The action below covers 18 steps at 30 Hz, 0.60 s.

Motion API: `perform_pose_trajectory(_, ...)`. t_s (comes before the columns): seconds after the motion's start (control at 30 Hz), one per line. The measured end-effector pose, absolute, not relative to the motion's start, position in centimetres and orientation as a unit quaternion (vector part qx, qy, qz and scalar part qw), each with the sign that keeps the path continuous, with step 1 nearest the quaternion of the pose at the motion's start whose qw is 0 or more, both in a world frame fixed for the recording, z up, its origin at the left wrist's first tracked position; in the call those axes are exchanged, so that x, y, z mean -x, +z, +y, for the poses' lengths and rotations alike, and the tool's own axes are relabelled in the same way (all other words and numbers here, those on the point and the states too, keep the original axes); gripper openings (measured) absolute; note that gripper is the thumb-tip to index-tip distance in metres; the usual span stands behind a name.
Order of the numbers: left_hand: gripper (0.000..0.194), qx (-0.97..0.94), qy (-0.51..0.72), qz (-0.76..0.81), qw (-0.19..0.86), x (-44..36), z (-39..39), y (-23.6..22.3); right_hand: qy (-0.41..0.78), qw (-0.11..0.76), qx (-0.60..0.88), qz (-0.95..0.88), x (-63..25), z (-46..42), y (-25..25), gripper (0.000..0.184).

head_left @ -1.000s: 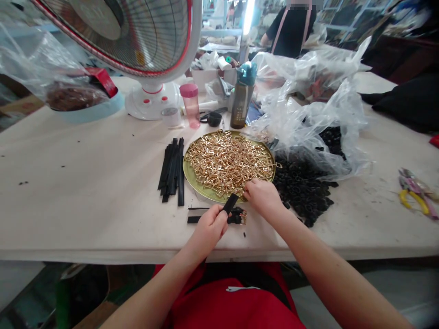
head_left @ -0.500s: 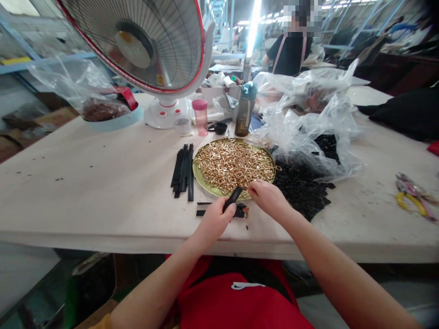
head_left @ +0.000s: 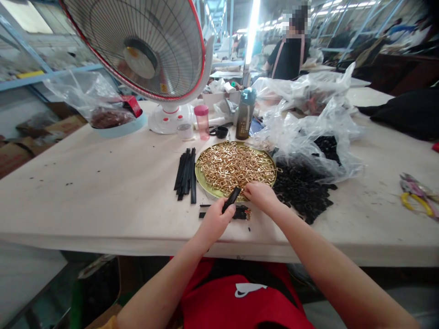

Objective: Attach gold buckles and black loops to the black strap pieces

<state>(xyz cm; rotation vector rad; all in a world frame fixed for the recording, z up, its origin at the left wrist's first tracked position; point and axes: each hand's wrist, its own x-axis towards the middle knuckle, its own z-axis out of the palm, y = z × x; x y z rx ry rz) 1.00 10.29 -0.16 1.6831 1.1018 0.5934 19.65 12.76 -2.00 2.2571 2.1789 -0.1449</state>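
Note:
My left hand [head_left: 219,218] is closed round a black strap [head_left: 232,199], whose upper end sticks out toward the tray. Over the front right rim of the round yellow-green tray [head_left: 206,188], my right hand [head_left: 259,193] has its fingers pinched; whatever is in them is too small to make out. Many small gold buckles [head_left: 236,164] fill the tray. Beneath my left hand lie black straps with gold buckles [head_left: 244,213], partly covered by it. A bundle of black strips [head_left: 185,173] lies left of the tray.
Small black loops [head_left: 302,189] are heaped at the right, partly under a clear plastic bag [head_left: 308,132]. Yellow-handled pliers [head_left: 416,201] lie far right. Behind the tray stand a pink cup [head_left: 202,123], a dark bottle [head_left: 245,116] and a fan [head_left: 171,119]. Another person [head_left: 288,57] stands beyond.
My head view has tilted up and turned slightly left. The right hand has shifted slightly toward the strap end in my left hand, which keeps its hold.

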Motion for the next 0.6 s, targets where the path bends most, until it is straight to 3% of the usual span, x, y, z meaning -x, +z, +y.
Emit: perform_pose_trajectory(0.6,0.025,-0.613,0.279,0.455,0.582,-2.0,11.4,-1.2,-0.129,-0.054,-0.739,0.658,-19.7,13.6,-2.0,0.021)
